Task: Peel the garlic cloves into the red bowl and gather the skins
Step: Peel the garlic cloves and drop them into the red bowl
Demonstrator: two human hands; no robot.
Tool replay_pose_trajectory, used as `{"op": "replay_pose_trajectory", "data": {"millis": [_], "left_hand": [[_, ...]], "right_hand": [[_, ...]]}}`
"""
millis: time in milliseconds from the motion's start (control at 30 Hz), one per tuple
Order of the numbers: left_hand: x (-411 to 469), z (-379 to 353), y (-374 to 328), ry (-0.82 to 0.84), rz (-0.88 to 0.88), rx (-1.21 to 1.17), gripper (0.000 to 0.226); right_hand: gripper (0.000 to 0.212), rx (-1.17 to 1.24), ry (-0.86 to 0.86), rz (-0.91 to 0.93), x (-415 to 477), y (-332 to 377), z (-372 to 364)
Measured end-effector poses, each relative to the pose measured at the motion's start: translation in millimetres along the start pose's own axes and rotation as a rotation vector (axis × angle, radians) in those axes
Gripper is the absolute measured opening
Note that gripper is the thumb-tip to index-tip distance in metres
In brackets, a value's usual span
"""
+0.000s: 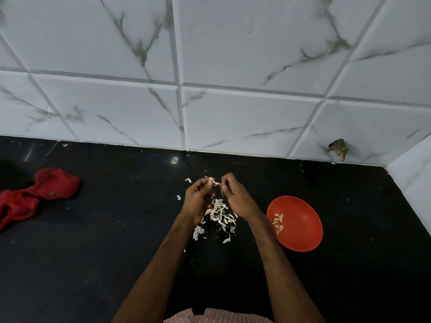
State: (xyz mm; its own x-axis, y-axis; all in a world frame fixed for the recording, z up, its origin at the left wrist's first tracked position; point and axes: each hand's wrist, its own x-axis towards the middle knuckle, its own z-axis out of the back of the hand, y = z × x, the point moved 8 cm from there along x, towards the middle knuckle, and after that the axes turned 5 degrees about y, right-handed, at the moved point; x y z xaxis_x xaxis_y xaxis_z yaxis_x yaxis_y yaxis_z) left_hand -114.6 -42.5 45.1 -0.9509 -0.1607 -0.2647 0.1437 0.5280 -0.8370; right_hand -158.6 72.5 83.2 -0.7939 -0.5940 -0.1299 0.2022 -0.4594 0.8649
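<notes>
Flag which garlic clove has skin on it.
The clove pinched by the left hand, with the right hand pinching its skin. The other cloves lie bare in the red bowl.

White marble-look wall tiles (233,43), veined in grey and split by bevelled joints, are rising behind a glossy black stone table (93,252). A side wall (415,178) is closing the corner at right, where a broken dark hole (339,149) is gaping low in one tile. A small glint of light (174,160) is reflecting off the table near the wall, and a crumpled red cloth (35,194) is lying at far left.
</notes>
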Motion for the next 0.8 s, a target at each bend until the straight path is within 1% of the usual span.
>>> {"op": "replay_pose_trajectory", "data": {"millis": [67, 167, 233, 300, 367, 433, 500, 600, 700, 800], "left_hand": [[2.0, 5.5, -2.3, -0.049, -0.016, -0.008, 0.008], [4.3, 10.1, -2.0, -0.071, -0.027, 0.06, 0.009], [4.2, 10.6, -0.9, -0.069, -0.048, 0.095, 0.009], [2.7, 7.2, -3.0, -0.055, -0.071, 0.114, 0.015], [2.5, 1.9, -5.4, -0.023, -0.102, 0.121, 0.018], [0.6, -2.8, -9.5, -0.01, -0.131, 0.158, 0.015], [-1.7, -6.6, -14.6, -0.011, -0.163, 0.226, 0.014], [-0.3, -2.5, -16.5, -0.069, -0.198, 0.321, 0.009], [1.2, 0.3, -15.0, -0.093, -0.213, 0.3, 0.01], [0.4, -0.6, -13.2, -0.084, -0.205, 0.261, 0.01]], "right_hand": [[0.009, -0.031, 0.022, -0.051, -0.1, -5.6, -0.8], [0.006, 0.018, -0.048, -0.093, 1.0, -8.4, 5.1], [0.012, 0.101, -0.072, -0.113, 2.9, -6.3, 2.8], [0.021, 0.115, -0.086, -0.106, 5.0, -2.5, -2.2], [0.02, 0.078, -0.141, -0.069, 5.6, 1.1, -2.2], [0.017, 0.014, -0.206, -0.061, 5.6, -0.4, 2.0], [0.015, -0.137, -0.243, -0.083, 5.5, -2.6, 6.6], [0.009, -0.343, -0.265, -0.075, 3.4, 1.8, 9.2], [0.009, -0.363, -0.297, -0.073, 1.5, 7.0, 11.3], [0.012, -0.27, -0.315, -0.114, 1.9, 0.5, 11.8]]}}
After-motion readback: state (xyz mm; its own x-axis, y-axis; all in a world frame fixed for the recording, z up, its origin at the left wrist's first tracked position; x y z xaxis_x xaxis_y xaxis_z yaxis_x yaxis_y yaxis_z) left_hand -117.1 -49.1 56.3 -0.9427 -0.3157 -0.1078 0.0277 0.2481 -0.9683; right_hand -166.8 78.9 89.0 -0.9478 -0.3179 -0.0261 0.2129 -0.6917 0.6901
